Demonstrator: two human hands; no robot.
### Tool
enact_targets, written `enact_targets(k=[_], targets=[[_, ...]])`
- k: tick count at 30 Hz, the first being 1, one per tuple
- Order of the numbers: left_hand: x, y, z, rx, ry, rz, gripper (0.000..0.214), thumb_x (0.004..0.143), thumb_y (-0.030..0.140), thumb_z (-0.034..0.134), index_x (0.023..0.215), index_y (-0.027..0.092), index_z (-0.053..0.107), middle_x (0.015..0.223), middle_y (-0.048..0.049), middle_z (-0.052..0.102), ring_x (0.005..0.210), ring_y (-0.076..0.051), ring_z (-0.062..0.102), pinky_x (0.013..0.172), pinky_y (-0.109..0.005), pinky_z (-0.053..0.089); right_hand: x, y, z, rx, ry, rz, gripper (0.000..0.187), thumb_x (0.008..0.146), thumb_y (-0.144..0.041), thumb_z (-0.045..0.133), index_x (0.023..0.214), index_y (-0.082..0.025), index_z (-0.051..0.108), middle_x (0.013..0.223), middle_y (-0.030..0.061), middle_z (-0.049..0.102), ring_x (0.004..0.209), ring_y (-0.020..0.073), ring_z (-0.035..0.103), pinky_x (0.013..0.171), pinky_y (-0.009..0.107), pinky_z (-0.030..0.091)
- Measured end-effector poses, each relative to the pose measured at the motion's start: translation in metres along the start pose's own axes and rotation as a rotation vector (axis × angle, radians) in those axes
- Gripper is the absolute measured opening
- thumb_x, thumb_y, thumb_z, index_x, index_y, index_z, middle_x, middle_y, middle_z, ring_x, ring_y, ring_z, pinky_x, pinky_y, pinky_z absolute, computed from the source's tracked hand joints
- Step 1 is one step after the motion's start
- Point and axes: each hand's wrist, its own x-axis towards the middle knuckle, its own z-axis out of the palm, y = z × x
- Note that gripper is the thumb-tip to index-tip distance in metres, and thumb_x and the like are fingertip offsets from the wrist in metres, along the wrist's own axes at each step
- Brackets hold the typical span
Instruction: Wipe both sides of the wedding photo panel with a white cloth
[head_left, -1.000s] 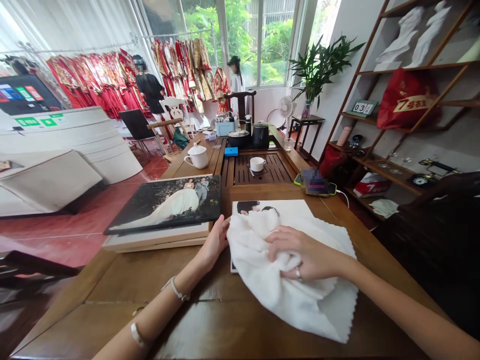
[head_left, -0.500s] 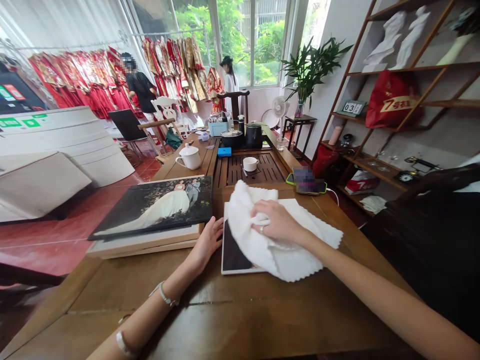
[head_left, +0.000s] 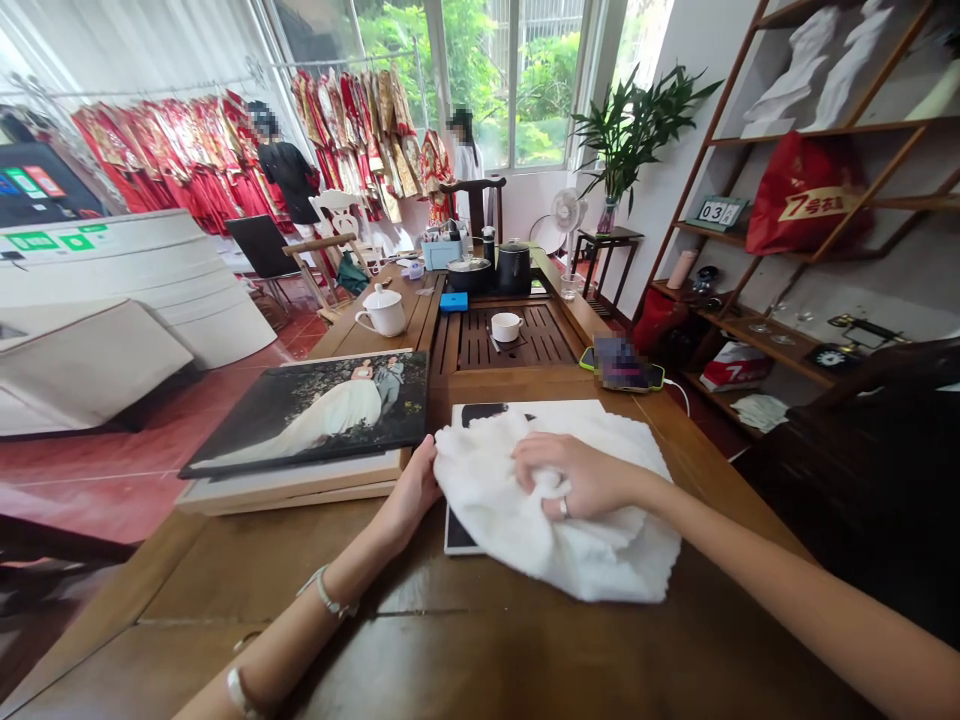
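Note:
My right hand (head_left: pixel 577 476) is closed on a bunched white cloth (head_left: pixel 506 520), which spreads over a white-edged photo panel (head_left: pixel 460 535) lying flat on the wooden table. Only the panel's top edge and its dark lower-left corner show; the cloth hides most of its picture. Beside the panel's left edge rests my left hand (head_left: pixel 411 495), fingers extended, with the fingertips partly behind the cloth. To the left of that hand lies a stack of panels, topped by a wedding photo panel (head_left: pixel 322 415).
Beyond the panels are a lidded white mug (head_left: pixel 382 312), a slatted tea tray (head_left: pixel 544 345) with a white cup (head_left: pixel 505 326), and a phone (head_left: pixel 626 365) on a cable. Shelves (head_left: pixel 787 135) stand at right. Two people are near the garment racks at the back.
My right hand has drawn the cloth down toward me and slightly right, uncovering the panel's top edge. The cloth now reaches my left fingertips, which stay at the left edge.

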Motion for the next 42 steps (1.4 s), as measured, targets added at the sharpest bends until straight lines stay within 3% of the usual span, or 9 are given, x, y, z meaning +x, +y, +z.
enact_targets(k=[5,10,16,19,23,28,34,37,42], targets=[[0.002,0.003,-0.003,0.063,0.048,-0.046,0.053,0.096,0.045,0.029,0.134,0.015,0.05,0.137,-0.0109,0.056,0.134,-0.025,0.042,0.112,-0.041,0.028,0.018,0.032,-0.011,-0.102,0.195,0.188,0.018,0.062,-0.008,0.056,0.074,-0.02,0.051,0.082,-0.0015,0.057,0.081,0.0172,0.05,0.076,0.029,0.036],[0.004,0.001,-0.004,0.031,0.033,-0.036,0.054,0.094,0.047,0.036,0.136,0.016,0.049,0.138,-0.0107,0.055,0.135,-0.026,0.041,0.111,-0.041,0.029,0.038,0.017,0.014,-0.249,0.309,0.243,0.014,0.064,-0.016,0.06,0.074,-0.021,0.051,0.081,0.0001,0.058,0.079,0.0194,0.047,0.076,0.032,0.035],[-0.001,-0.001,0.0,-0.06,0.014,-0.032,0.053,0.089,0.048,0.047,0.129,0.013,0.057,0.126,-0.0076,0.065,0.129,-0.029,0.048,0.112,-0.038,0.029,0.017,-0.026,0.039,-0.186,0.137,0.06,0.021,0.062,-0.015,0.062,0.079,-0.021,0.05,0.083,-0.0005,0.055,0.08,0.0187,0.046,0.076,0.032,0.035],[-0.003,0.001,0.003,-0.065,-0.019,-0.048,0.054,0.091,0.048,0.044,0.13,0.013,0.056,0.124,-0.0078,0.066,0.128,-0.029,0.049,0.112,-0.039,0.03,0.001,-0.032,0.031,-0.135,0.047,0.018,0.024,0.06,-0.014,0.064,0.078,-0.021,0.05,0.084,-0.0007,0.054,0.082,0.0187,0.047,0.078,0.032,0.036],[-0.001,0.003,0.001,0.012,0.038,-0.053,0.051,0.095,0.045,0.036,0.131,0.015,0.054,0.13,-0.0079,0.062,0.132,-0.027,0.045,0.112,-0.039,0.029,-0.016,-0.016,0.008,-0.048,-0.007,0.032,0.023,0.059,-0.007,0.059,0.074,-0.021,0.05,0.082,-0.0015,0.054,0.083,0.0182,0.049,0.079,0.031,0.038],[0.002,0.001,-0.004,0.054,0.057,-0.036,0.051,0.095,0.045,0.035,0.132,0.015,0.052,0.138,-0.0113,0.055,0.134,-0.026,0.042,0.11,-0.041,0.031,-0.031,0.019,-0.012,-0.052,0.229,0.24,0.017,0.066,-0.011,0.057,0.078,-0.022,0.052,0.087,0.0001,0.058,0.087,0.0193,0.053,0.081,0.032,0.04],[0.005,-0.002,-0.007,0.06,0.017,-0.01,0.051,0.092,0.048,0.04,0.127,0.014,0.057,0.137,-0.0125,0.055,0.134,-0.028,0.041,0.109,-0.04,0.032,-0.02,0.023,0.007,-0.29,0.448,0.35,0.012,0.073,-0.019,0.06,0.08,-0.022,0.051,0.087,0.0015,0.061,0.086,0.0219,0.054,0.08,0.036,0.04],[0.004,-0.002,-0.006,0.049,0.027,-0.012,0.052,0.091,0.049,0.043,0.128,0.015,0.056,0.136,-0.0122,0.056,0.135,-0.027,0.04,0.11,-0.04,0.031,-0.008,0.005,0.026,-0.313,0.435,0.287,0.014,0.073,-0.017,0.061,0.083,-0.022,0.052,0.089,0.0028,0.061,0.088,0.023,0.054,0.081,0.037,0.039],[-0.003,0.001,0.003,-0.003,-0.031,-0.003,0.052,0.09,0.05,0.045,0.126,0.016,0.06,0.125,-0.0073,0.066,0.13,-0.029,0.047,0.111,-0.04,0.029,-0.003,-0.02,0.045,-0.231,0.257,0.0,0.022,0.068,-0.016,0.065,0.085,-0.023,0.054,0.098,0.0041,0.062,0.094,0.0233,0.053,0.085,0.038,0.039]])
